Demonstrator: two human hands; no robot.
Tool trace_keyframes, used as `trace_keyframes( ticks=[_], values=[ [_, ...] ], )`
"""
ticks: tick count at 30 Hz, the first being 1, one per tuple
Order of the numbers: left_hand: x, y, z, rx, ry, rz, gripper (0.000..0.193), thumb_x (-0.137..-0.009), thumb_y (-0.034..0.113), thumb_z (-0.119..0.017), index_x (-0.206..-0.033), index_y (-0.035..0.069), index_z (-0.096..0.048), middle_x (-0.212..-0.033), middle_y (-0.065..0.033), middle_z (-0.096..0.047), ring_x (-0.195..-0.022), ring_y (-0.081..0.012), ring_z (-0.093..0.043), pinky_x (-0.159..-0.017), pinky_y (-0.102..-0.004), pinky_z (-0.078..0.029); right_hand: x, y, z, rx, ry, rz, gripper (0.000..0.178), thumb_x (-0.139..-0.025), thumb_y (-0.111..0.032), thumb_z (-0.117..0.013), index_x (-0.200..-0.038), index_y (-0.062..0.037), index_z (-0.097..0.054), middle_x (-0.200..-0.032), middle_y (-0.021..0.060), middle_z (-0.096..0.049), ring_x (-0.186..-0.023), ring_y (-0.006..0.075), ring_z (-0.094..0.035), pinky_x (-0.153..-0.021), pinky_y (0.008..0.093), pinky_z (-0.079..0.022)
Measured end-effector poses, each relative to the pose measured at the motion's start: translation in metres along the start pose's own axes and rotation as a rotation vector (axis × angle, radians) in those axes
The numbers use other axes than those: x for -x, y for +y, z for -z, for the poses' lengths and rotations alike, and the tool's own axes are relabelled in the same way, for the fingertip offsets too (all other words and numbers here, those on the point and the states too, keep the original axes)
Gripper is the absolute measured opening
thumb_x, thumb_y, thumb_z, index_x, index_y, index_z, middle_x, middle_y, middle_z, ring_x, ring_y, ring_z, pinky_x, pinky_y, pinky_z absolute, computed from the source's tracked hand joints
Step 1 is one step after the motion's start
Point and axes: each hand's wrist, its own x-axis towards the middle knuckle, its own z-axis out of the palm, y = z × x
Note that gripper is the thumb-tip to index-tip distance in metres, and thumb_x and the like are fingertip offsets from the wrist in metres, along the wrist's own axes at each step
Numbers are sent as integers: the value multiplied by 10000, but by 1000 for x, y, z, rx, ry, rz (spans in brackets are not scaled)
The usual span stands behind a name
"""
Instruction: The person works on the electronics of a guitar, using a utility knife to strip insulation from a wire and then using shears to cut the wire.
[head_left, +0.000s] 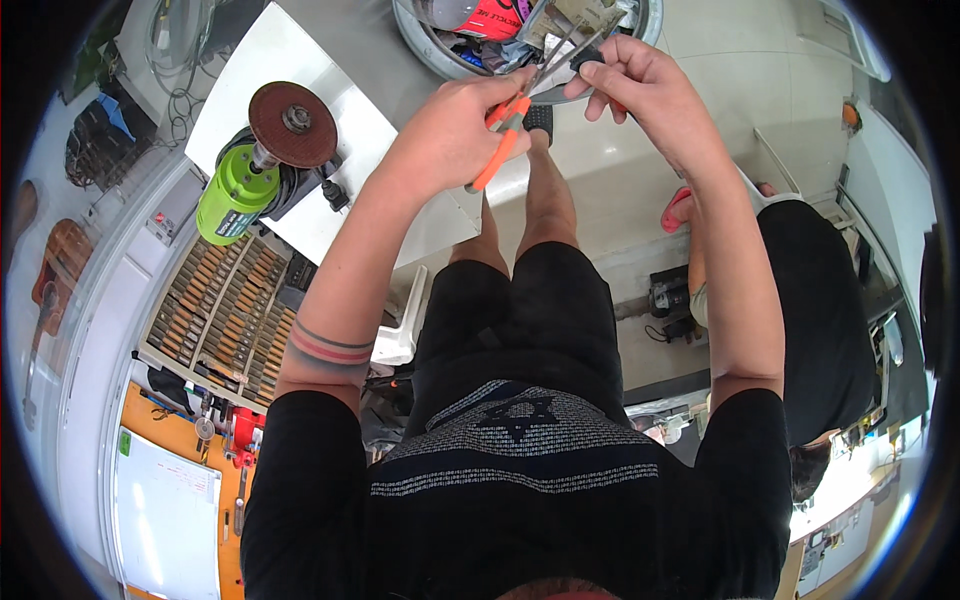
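Note:
My left hand is closed round the orange and grey handles of a pair of scissors. The blades point away from me, slightly apart, toward my right hand. Between the fingers and thumb of that hand is a small black piece, close beside the blades. Its kind is unclear, and I cannot tell whether the blades touch it. Beneath both hands stands a round grey bin holding crumpled packaging and a red wrapper.
On the white tabletop at left lies a green power tool with a reddish-brown disc and black cord. A rack of handled tools stands below it. At right another person in black sits bent over, near a white stool.

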Motion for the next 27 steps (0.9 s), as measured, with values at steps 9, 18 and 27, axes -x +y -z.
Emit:
trace_keyframes(
  ticks=[9, 18, 27],
  values=[
    [-2, 19, -6, -134, 2, 45, 764, -784, 135, -774, -1531, 69, -625, -939, -174, -682, -826, -298, -640, -845, -380, -565, 2, 2, -5, -72, -20, -43, 217, -1057, -249, -691, -1053, -34, -658, -890, 39, -745, -702, 64, -575, -651, 252, -461],
    [-3, 18, -11, -197, 11, 22, 728, -824, 124, -749, -1539, 79, -617, -916, -193, -678, -819, -322, -661, -816, -413, -563, 5, 3, -11, 16, 2, -51, 230, -1054, -240, -695, -1019, -20, -640, -845, 35, -720, -677, 69, -549, -646, 265, -457],
    [-7, 16, -17, -248, 38, -60, 695, -845, 96, -774, -1521, 64, -618, -943, -193, -702, -859, -365, -682, -809, -438, -566, 6, 9, -13, 8, 42, -32, 217, -1058, -231, -688, -978, -39, -626, -816, 28, -708, -661, 65, -538, -626, 259, -442]
  ],
)
